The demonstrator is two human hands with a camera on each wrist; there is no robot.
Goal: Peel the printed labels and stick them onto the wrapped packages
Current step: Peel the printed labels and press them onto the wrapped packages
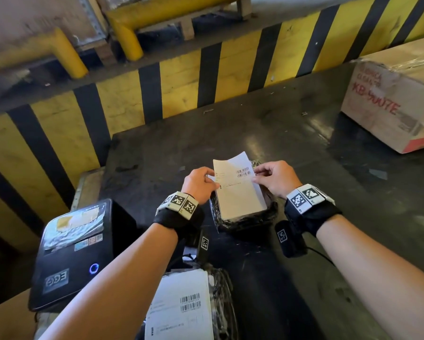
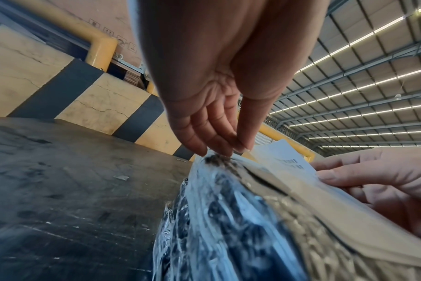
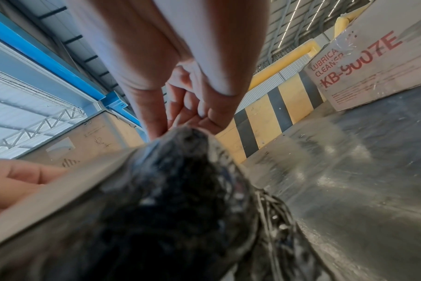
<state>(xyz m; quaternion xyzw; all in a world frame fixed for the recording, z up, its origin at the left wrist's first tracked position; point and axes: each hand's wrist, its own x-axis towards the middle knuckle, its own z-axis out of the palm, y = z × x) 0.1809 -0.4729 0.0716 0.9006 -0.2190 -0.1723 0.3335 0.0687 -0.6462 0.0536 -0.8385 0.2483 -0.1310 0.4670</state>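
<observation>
A white printed label (image 1: 238,187) with barcodes lies tilted over a black plastic-wrapped package (image 1: 245,219) on the dark table. My left hand (image 1: 201,182) pinches the label's left edge, and my right hand (image 1: 272,179) pinches its right edge near the barcodes. The label's far end curls up off the package. In the left wrist view the left fingertips (image 2: 219,150) meet at the label's edge (image 2: 286,161) above the wrapped package (image 2: 228,218). The right wrist view shows the right fingers (image 3: 180,117) closed at the top of the blurred package (image 3: 180,190).
A black label printer (image 1: 76,251) stands at the near left. A second wrapped package with a label (image 1: 184,307) on it lies nearest me. A taped cardboard box (image 1: 397,101) marked KB-9007E sits at the far right. A yellow-and-black striped barrier (image 1: 181,79) borders the table (image 1: 255,133).
</observation>
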